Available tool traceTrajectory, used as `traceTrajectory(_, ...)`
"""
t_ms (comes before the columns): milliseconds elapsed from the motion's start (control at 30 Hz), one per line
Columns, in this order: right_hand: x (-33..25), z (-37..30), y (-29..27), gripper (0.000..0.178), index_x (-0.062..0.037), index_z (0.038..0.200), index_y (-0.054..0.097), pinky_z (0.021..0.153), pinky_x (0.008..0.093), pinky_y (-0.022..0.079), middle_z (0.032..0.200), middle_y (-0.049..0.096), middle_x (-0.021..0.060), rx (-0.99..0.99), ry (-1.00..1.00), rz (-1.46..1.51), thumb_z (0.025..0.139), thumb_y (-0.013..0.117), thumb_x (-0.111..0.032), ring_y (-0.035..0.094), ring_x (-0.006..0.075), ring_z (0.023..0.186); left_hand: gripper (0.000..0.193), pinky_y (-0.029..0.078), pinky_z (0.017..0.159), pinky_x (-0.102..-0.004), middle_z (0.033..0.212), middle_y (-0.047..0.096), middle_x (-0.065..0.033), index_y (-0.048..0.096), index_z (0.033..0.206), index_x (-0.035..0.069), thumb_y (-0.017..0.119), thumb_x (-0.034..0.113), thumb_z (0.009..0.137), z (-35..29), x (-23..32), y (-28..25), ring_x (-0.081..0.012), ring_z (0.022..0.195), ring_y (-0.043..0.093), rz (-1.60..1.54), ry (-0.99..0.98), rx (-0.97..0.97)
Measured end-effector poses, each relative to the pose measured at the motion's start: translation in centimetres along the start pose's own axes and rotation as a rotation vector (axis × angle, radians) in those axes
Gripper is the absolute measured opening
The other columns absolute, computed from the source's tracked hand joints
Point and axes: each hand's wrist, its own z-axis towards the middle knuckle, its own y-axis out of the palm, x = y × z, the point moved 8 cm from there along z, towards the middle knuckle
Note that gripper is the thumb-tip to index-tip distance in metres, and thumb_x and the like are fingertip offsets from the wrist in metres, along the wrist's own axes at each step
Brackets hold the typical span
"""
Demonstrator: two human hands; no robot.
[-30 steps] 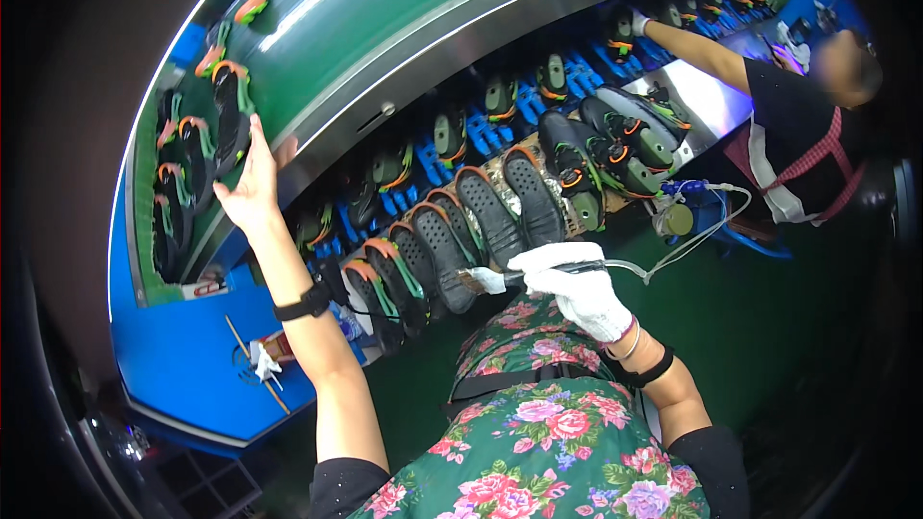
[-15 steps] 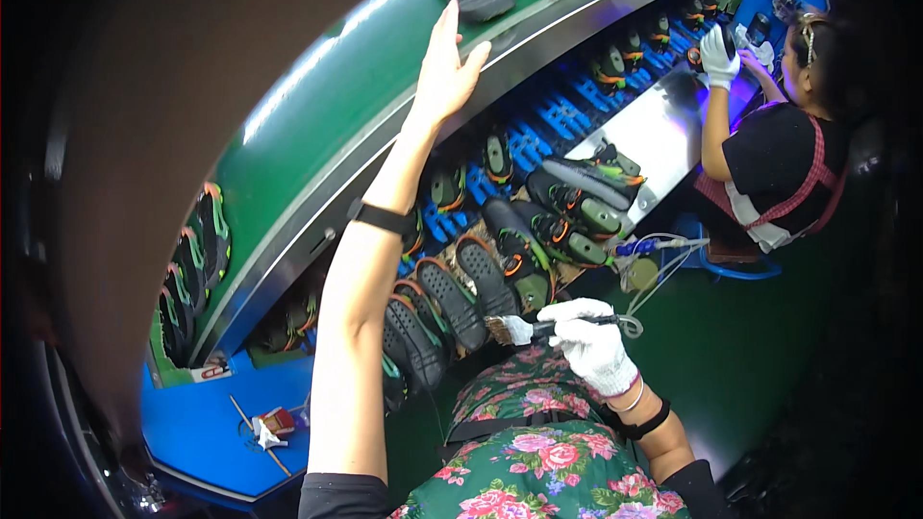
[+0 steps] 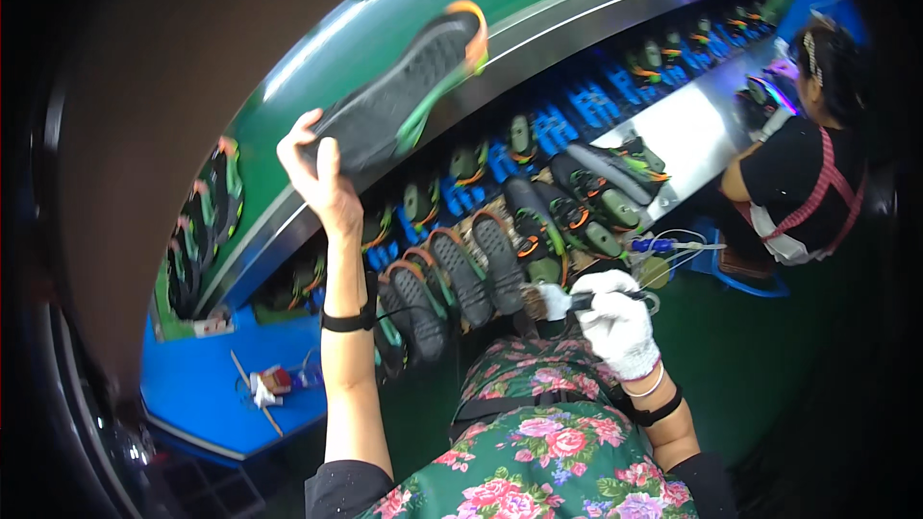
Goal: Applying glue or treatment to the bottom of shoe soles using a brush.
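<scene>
My bare left hand (image 3: 325, 178) grips a black shoe sole (image 3: 399, 91) by one end, thumb on one side and fingers on the other. The sole has an orange tip and a green edge, and it hangs tilted over the metal rim of the green conveyor belt. My right hand (image 3: 620, 325), in a white glove, is closed round the dark handle of a brush (image 3: 550, 302) with a white ferrule and brown bristles. The brush is beside the near end of a row of dark perforated soles (image 3: 460, 279), apart from the sole in my left hand.
The green belt (image 3: 317, 106) curves across the far side; more soles (image 3: 207, 207) lie at its left end. Shoes on lasts (image 3: 548, 216) and blue holders (image 3: 553, 130) line the rack. A blue table (image 3: 192, 404) stands at left. A co-worker (image 3: 803, 159) sits at right.
My left hand has taken hold of a sole from the belt and drawn it nearer and to the left. My right hand has shifted slightly right and up with the brush.
</scene>
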Motion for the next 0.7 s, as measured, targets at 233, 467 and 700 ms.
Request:
traceTrajectory(233,4.3,-0.1,4.6,0.016,-0.0036,0.091,0.064,0.072,0.029,0.053,0.103,0.068,0.0174,-0.063,0.187,0.198,0.077,0.06,0.002,0.064,0.0222,0.085,0.035,0.055,0.093,-0.0385,0.109,0.072,-0.0174,0.065,0.114,0.003,0.054,0.034,0.103,-9.3,0.4,-14.6,-0.0269,0.1,0.07,-0.268,-0.707,0.095)
traceTrajectory(467,10.9,-0.8,11.6,0.017,0.0027,0.106,0.07,0.08,0.0297,0.058,0.118,0.072,0.0179,-0.215,0.208,-0.186,0.091,0.063,-0.003,0.07,0.0189,0.088,0.026,0.056,0.079,-0.0276,0.099,0.071,-0.0023,0.068,0.109,0.006,0.07,0.029,0.096,-26.8,-3.0,-9.2,-0.0108,0.088,0.068,-0.621,-1.417,-0.344)
traceTrajectory(700,13.5,-0.9,14.2,0.023,0.0019,0.109,0.072,0.08,0.0295,0.057,0.118,0.073,0.0165,-0.239,0.201,-0.282,0.087,0.066,-0.002,0.068,0.0161,0.085,0.125,0.04,0.113,-0.0603,0.152,0.042,-0.035,0.028,0.157,-0.005,0.026,0.095,0.082,-33.8,5.2,-8.0,-0.0505,0.138,0.046,-1.563,-1.525,-0.105)
